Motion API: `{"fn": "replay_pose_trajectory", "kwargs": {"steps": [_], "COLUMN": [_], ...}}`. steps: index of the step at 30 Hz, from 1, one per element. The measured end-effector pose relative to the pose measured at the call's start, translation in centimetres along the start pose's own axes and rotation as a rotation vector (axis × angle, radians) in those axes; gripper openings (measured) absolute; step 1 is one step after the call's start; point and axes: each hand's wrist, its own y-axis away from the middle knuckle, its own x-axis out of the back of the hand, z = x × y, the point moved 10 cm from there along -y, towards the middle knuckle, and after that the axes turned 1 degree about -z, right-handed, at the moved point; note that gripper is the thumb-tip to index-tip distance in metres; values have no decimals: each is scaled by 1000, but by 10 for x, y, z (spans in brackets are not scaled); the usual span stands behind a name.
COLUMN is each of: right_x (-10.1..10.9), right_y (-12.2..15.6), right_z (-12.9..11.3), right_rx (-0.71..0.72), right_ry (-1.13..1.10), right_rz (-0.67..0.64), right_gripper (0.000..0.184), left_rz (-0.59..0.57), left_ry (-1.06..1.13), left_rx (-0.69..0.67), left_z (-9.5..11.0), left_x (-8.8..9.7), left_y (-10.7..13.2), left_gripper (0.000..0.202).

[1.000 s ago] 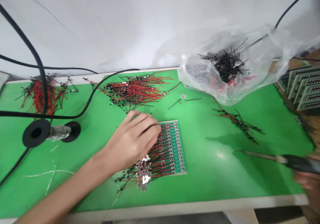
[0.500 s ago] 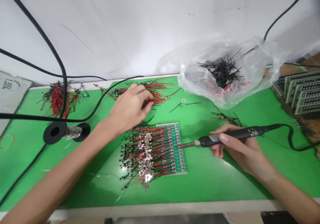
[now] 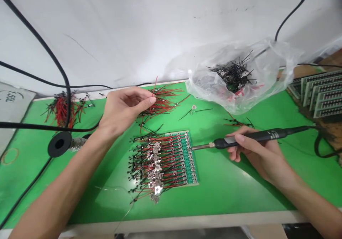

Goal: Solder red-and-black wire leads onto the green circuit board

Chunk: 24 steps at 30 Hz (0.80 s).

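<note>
My left hand (image 3: 124,107) is pinched on a red wire lead (image 3: 154,89), lifted just above the pile of red and black leads (image 3: 165,102) at the back of the green mat. My right hand (image 3: 256,153) grips a black soldering iron (image 3: 248,138) like a pen. Its metal tip points left and ends at the right edge of the green circuit board (image 3: 188,157). Several red and black leads with metal tabs lie in rows across the board's left side.
A clear plastic bag (image 3: 240,78) of black parts sits at the back right. A solder spool (image 3: 60,143) and a second wire pile (image 3: 61,107) lie at the left, under black cables. Stacked boards (image 3: 320,93) stand at the far right.
My left hand left the board, reached back to the wire pile and lifted a red lead. My right hand brought the soldering iron in from the right to the board's edge.
</note>
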Motion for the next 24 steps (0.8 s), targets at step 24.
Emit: {"fn": "replay_pose_trajectory", "kwargs": {"steps": [24], "right_x": [-10], "right_y": [-15], "right_z": [-2], "right_rx": [-60], "right_ry": [-14], "right_rz": [-50], "right_gripper": [18], "left_rz": [-57], "left_ry": [311], "left_rx": [132], "left_z": [-10], "left_x": [-36], "left_y": [16], "left_gripper": [20]}}
